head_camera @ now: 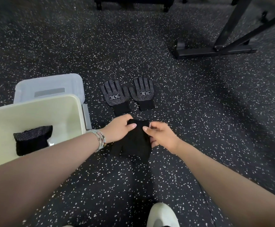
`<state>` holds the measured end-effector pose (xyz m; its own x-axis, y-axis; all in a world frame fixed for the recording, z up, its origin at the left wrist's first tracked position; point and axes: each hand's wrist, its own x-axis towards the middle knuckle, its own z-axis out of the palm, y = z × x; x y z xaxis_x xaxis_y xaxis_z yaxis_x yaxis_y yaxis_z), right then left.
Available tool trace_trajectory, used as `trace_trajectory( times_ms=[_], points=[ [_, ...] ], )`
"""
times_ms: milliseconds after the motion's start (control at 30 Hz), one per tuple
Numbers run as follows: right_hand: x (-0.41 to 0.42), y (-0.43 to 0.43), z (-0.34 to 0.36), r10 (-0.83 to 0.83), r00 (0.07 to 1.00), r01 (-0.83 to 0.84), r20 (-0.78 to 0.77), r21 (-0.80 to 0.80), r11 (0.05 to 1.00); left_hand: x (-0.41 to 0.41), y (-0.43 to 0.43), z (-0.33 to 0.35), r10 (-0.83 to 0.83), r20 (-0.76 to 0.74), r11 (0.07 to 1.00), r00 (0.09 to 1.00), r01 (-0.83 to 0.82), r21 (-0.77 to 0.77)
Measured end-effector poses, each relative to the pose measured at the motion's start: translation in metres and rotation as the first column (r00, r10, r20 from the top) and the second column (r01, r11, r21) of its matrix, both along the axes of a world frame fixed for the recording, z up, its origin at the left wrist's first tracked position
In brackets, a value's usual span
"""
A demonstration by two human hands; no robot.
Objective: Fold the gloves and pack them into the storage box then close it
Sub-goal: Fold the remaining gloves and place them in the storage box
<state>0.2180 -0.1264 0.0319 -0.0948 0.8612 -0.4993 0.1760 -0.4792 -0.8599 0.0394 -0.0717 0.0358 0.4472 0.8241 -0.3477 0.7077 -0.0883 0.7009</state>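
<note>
At mid-frame the left hand (118, 129) and right hand (163, 136) pinch the black glove (133, 144) with curled fingers; its limp cloth could slip and fall open.

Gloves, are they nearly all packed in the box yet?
Not yet. Done: one folded bundle lies in the storage box. In hand: the left hand and right hand grip a black glove on the floor. Left: one dotted glove and a second dotted glove lie flat, unfolded, and the lid sits behind the open box.
</note>
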Motion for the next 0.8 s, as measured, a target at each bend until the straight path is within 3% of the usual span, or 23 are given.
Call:
trace_trajectory(
  times_ms=[100,167,233,300,367,600,800],
  points=[
    [-0.001,0.001,0.001,-0.037,0.996,0.032,-0.086,-0.061,0.998,0.000,0.006,0.000,0.023,-0.006,1.000,1.000,-0.023,-0.006],
    [-0.001,0.001,-0.003,-0.057,0.998,0.054,-0.040,-0.075,0.996,-0.001,0.006,-0.004,0.038,-0.020,0.999,0.999,-0.039,-0.008],
    [0.000,0.002,-0.009,-0.024,0.985,0.022,0.170,0.013,1.000,-0.002,0.005,-0.010,0.042,-0.057,0.999,0.997,-0.040,0.023],
    [0.001,0.003,-0.014,0.009,0.908,-0.056,0.419,0.100,0.993,-0.002,0.005,-0.015,0.067,-0.118,0.994,0.991,-0.056,0.094],
    [0.000,0.005,-0.015,-0.041,0.870,-0.044,0.492,0.160,0.986,0.000,0.006,-0.017,0.103,-0.126,0.987,0.987,-0.086,0.135],
    [-0.007,0.015,-0.013,-0.281,0.948,0.275,0.152,0.061,0.959,0.006,0.008,-0.015,0.232,0.042,0.968,0.972,-0.235,0.091],
    [-0.010,0.000,-0.027,-0.301,0.949,0.314,0.092,-0.229,0.921,-0.002,-0.022,-0.028,0.234,-0.031,0.960,0.972,-0.236,-0.149]
  ],
)
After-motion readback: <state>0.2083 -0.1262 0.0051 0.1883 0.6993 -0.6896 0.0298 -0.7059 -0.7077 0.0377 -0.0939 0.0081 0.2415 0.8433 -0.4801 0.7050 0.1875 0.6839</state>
